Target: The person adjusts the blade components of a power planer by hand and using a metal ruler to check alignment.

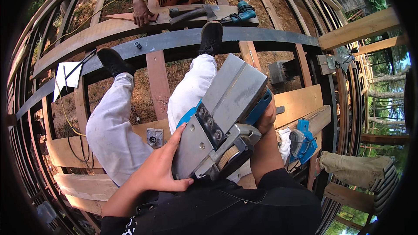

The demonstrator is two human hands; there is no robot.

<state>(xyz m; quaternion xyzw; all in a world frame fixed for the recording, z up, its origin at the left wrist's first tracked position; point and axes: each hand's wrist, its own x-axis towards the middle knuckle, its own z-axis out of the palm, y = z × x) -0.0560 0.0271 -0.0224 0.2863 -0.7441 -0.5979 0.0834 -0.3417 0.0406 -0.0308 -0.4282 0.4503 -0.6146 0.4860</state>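
Upside down in front of my chest I hold an electric hand planer [230, 91] with a blue body. Its flat metal sole plates face up, and bolts show in the gap between them. My left hand [163, 165] grips the lower left side, thumb and fingers spread along the edge of the plate. On the far right side, my right hand [266, 119] wraps round the blue body, its fingers mostly hidden behind the tool. A ribbed round knob and dark housing show at the planer's near end.
Dark steel beams [174, 38] and wooden planks form an open frame over soil. Across from me, another person's hand [141, 14] rests on a plank beside a hatchet [196, 14] and a teal power drill [244, 12]. A blue power tool [305, 143] lies right; white paper [67, 78] left.
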